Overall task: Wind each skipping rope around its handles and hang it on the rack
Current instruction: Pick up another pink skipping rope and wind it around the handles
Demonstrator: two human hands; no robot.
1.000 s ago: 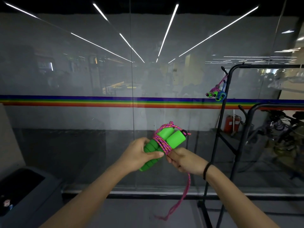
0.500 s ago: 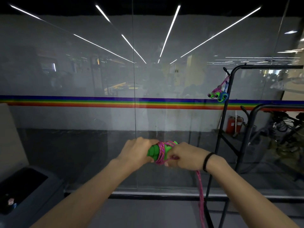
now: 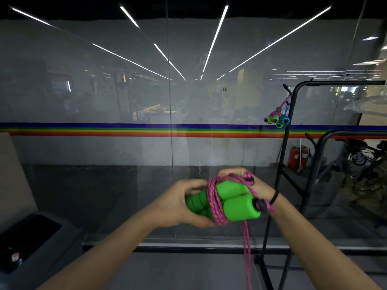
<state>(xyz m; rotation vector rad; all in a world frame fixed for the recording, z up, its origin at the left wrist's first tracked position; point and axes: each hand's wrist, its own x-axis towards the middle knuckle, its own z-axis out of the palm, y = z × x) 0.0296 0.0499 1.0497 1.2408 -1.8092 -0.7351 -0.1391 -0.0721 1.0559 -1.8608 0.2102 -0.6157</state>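
Skipping rope [image 3: 238, 208] between hands: left [image 3: 178, 206], right [image 3: 259, 186].

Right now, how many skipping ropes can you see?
3. One pink rope, partly wound on green handles, is in the left hand and right hand. A pink bundle and a blue bundle hang on the rack. Others may be hidden.

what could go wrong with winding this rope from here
Coils of pink rope sit loosely round the green handles and could slide off their free ends if the left hand eases its grip. The unwound tail hangs low beside the rack and might snag on its frame as the right hand winds.
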